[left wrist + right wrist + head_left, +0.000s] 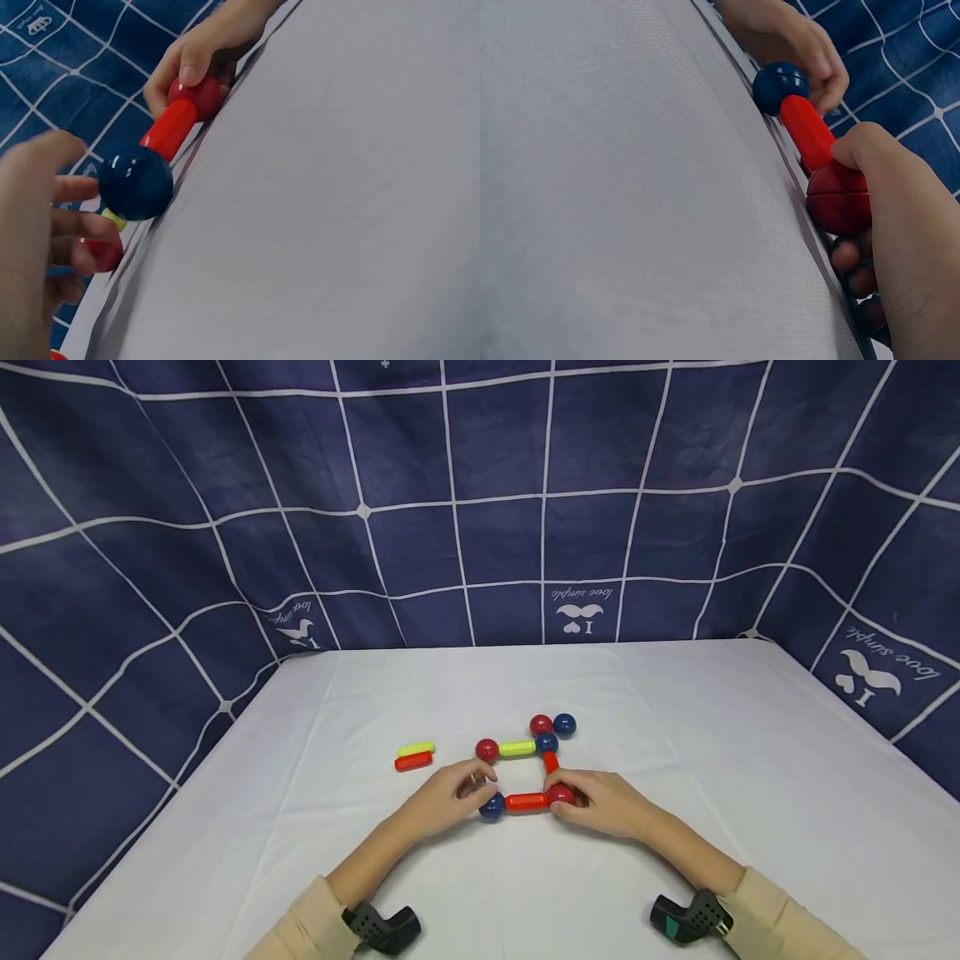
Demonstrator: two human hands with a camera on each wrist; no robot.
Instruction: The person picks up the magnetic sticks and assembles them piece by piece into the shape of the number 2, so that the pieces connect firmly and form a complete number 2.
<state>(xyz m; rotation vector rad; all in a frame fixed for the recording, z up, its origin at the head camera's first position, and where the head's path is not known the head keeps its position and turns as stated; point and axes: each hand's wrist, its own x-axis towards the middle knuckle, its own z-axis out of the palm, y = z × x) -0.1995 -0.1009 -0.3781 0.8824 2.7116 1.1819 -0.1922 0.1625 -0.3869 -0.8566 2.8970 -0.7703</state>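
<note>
A chain of balls and rods lies on the white table. My right hand (609,803) holds the near red ball (838,199) between thumb and fingers. From this ball a red rod (527,802) runs left to a blue ball (136,183), and a second red rod (551,762) runs back to another blue ball (547,743). A yellow-green rod (517,748) joins that far blue ball to a red ball (487,750). Beside the near blue ball is my left hand (450,797), its fingers loosely bent and its thumb tip right at the ball's edge.
Behind the chain sit a loose red ball (541,725) and a blue ball (565,725), side by side. To the left lie a yellow-green rod (416,749) and a red rod (413,762). A dark blue checked cloth (495,543) hangs around the table (315,827).
</note>
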